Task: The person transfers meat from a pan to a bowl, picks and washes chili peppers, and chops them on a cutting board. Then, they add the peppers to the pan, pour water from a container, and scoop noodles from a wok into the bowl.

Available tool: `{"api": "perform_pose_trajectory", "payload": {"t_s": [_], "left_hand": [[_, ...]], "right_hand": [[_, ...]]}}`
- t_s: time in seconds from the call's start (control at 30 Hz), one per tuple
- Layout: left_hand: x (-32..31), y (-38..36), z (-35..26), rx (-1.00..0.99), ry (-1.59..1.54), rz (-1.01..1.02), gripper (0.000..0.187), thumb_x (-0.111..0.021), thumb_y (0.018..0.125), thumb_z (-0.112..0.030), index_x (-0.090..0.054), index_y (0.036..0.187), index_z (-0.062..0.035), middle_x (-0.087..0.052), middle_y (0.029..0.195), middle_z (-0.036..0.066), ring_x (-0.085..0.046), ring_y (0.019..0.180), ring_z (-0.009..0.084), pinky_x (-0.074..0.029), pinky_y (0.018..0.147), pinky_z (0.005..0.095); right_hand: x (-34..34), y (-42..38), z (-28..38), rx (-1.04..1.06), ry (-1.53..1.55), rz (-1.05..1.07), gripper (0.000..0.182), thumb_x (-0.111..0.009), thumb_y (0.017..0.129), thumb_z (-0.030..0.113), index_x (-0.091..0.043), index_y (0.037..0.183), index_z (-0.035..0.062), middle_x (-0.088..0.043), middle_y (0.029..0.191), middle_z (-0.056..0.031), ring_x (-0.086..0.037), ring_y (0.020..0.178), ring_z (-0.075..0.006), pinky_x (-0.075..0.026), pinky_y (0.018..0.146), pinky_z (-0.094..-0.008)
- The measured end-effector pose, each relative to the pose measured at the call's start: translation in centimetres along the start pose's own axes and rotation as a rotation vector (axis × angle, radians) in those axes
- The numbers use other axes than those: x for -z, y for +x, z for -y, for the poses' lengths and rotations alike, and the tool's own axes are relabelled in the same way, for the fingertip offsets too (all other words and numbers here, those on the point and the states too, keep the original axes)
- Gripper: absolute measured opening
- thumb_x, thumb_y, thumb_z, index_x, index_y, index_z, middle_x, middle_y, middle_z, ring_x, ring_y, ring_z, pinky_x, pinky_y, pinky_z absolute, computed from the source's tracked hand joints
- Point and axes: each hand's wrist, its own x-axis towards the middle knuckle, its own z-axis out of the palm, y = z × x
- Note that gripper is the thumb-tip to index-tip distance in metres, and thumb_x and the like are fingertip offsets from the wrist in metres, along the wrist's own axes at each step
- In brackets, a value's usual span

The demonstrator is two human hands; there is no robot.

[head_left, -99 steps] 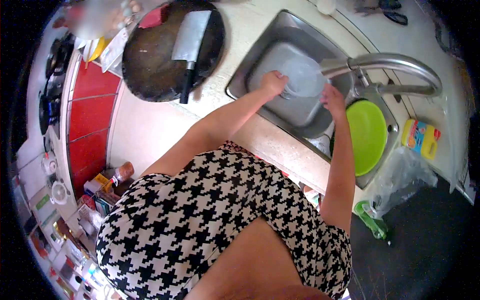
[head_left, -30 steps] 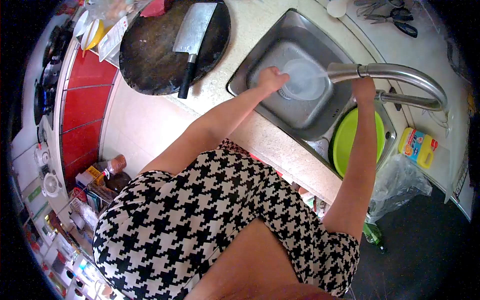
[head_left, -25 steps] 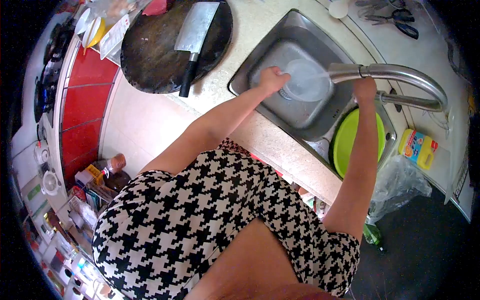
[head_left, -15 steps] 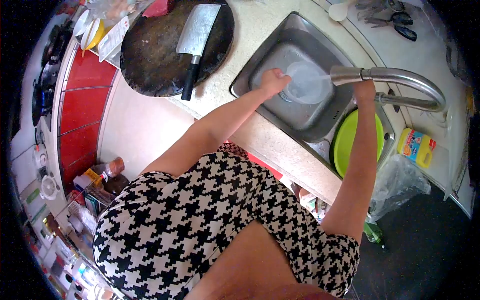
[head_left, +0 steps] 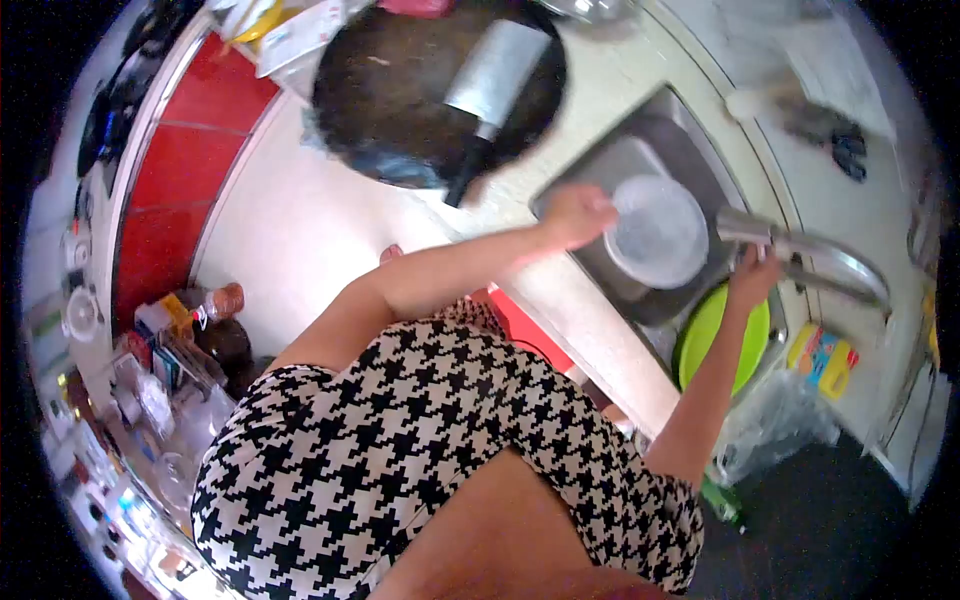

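My left hand point(head_left: 580, 217) is closed on the near-left rim of a translucent white plastic bowl point(head_left: 657, 232), thumb on top. The bowl is held over the steel sink point(head_left: 638, 152), below the spout. My right hand point(head_left: 755, 275) is at the curved metal faucet point(head_left: 835, 262), its fingers bent up against the fixture and blurred. Beneath my right forearm, a bright green basin point(head_left: 735, 340) sits in the smaller side of the sink.
A cleaver point(head_left: 498, 75) lies on a round dark chopping board point(head_left: 385, 95) left of the sink. Blurred scissors point(head_left: 848, 150) lie on the ledge behind. A yellow bottle point(head_left: 825, 360) and a clear plastic bag point(head_left: 775, 420) are at the right.
The view has shifted, moving the sink down and right in the picture. The bowl looks larger and closer, still in my left hand. The stream from the spout no longer shows clearly.
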Motion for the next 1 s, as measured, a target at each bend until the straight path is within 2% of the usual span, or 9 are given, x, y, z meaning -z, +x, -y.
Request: {"api": "perform_pose_trajectory", "payload": {"t_s": [0.03, 0.1, 0.3, 0.37, 0.4, 0.5, 0.63, 0.87, 1.0], "left_hand": [[-0.6, -1.3, 0.1, 0.002, -0.024, 0.031, 0.026, -0.065, 0.067, -0.022, -0.060, 0.085, -0.0029, -0.060, 0.070, 0.004, -0.054, 0.061, 0.0106, -0.044, 0.054, 0.0253], [-0.2, -4.3, -2.7, 0.126, -0.033, 0.234, 0.028, -0.066, 0.067, -0.022, -0.061, 0.087, -0.0030, -0.061, 0.073, 0.006, -0.055, 0.066, 0.0119, -0.045, 0.057, 0.0261], [1.1, -9.0, -6.1, 0.221, -0.020, 0.360, 0.033, -0.065, 0.068, -0.021, -0.059, 0.092, 0.0001, -0.060, 0.076, 0.008, -0.058, 0.068, 0.0172, -0.047, 0.061, 0.0276], [1.2, -9.4, -5.9, 0.209, -0.030, 0.370, 0.024, -0.060, 0.067, -0.020, -0.059, 0.079, 0.0003, -0.055, 0.063, 0.007, -0.054, 0.055, 0.0156, -0.044, 0.052, 0.0281], [1.3, -10.0, -6.5, 0.267, -0.093, 0.380, 0.020, -0.057, 0.067, -0.020, -0.059, 0.068, -0.0006, -0.051, 0.052, 0.005, -0.051, 0.045, 0.0138, -0.042, 0.044, 0.0285], [1.0, -8.8, -6.0, 0.078, 0.117, 0.442, 0.029, -0.059, 0.067, -0.019, -0.059, 0.085, 0.0044, -0.058, 0.071, 0.012, -0.057, 0.059, 0.0162, -0.046, 0.056, 0.0269], [2.6, -8.4, -5.1, 0.244, -0.073, 0.367, 0.033, -0.060, 0.069, -0.014, -0.056, 0.096, 0.0042, -0.059, 0.080, 0.011, -0.056, 0.067, 0.0152, -0.046, 0.059, 0.0274], [9.0, -5.0, -5.3, 0.211, -0.023, 0.299, 0.028, -0.058, 0.074, -0.009, -0.054, 0.097, 0.0049, -0.058, 0.090, 0.009, -0.057, 0.079, 0.0154, -0.048, 0.072, 0.0297], [11.3, -4.7, -6.2, 0.200, -0.088, 0.175, 0.032, -0.061, 0.071, -0.013, -0.054, 0.097, 0.0038, -0.059, 0.083, 0.007, -0.055, 0.071, 0.0124, -0.046, 0.065, 0.0261]], "right_hand": [[1.6, -2.9, -0.6, -0.055, 0.376, 0.101, 0.036, -0.051, 0.083, 0.027, -0.050, 0.106, -0.0007, -0.054, 0.098, -0.0203, -0.052, 0.086, -0.0356, -0.041, 0.077, -0.0398], [3.2, -8.6, -2.9, -0.388, 0.426, 0.421, 0.035, -0.050, 0.084, 0.027, -0.054, 0.100, -0.0039, -0.056, 0.097, -0.0198, -0.053, 0.087, -0.0298, -0.041, 0.077, -0.0347], [7.7, -15.7, -2.1, -0.611, 0.780, 0.240, 0.023, -0.043, 0.089, 0.019, -0.054, 0.092, -0.0008, -0.056, 0.089, -0.0065, -0.051, 0.080, -0.0163, -0.041, 0.075, -0.0299], [9.2, -14.6, 0.5, -0.747, 0.858, 0.187, 0.019, -0.046, 0.087, 0.017, -0.055, 0.089, 0.0001, -0.056, 0.085, -0.0048, -0.050, 0.077, -0.0138, -0.041, 0.072, -0.0276], [9.7, -14.2, 1.0, -0.724, 0.890, 0.209, 0.019, -0.046, 0.086, 0.016, -0.056, 0.088, 0.0000, -0.056, 0.084, -0.0046, -0.050, 0.077, -0.0133, -0.041, 0.072, -0.0272], [9.8, -14.4, 0.5, -0.677, 0.845, 0.248, 0.019, -0.047, 0.086, 0.016, -0.056, 0.087, -0.0006, -0.056, 0.081, -0.0045, -0.050, 0.075, -0.0126, -0.041, 0.071, -0.0260], [8.3, -16.0, 2.8, -0.484, 0.741, 0.344, 0.020, -0.045, 0.087, 0.016, -0.057, 0.091, 0.0012, -0.057, 0.081, -0.0042, -0.051, 0.075, -0.0116, -0.042, 0.069, -0.0244], [8.1, -18.1, 10.0, -0.724, 1.059, 0.645, 0.019, -0.048, 0.086, 0.017, -0.057, 0.088, 0.0001, -0.056, 0.078, -0.0026, -0.050, 0.064, -0.0086, -0.043, 0.057, -0.0220], [7.8, -18.6, 10.1, -0.722, 1.090, 0.753, 0.019, -0.049, 0.086, 0.016, -0.056, 0.087, -0.0009, -0.055, 0.077, -0.0016, -0.049, 0.062, -0.0072, -0.044, 0.056, -0.0209]]}}
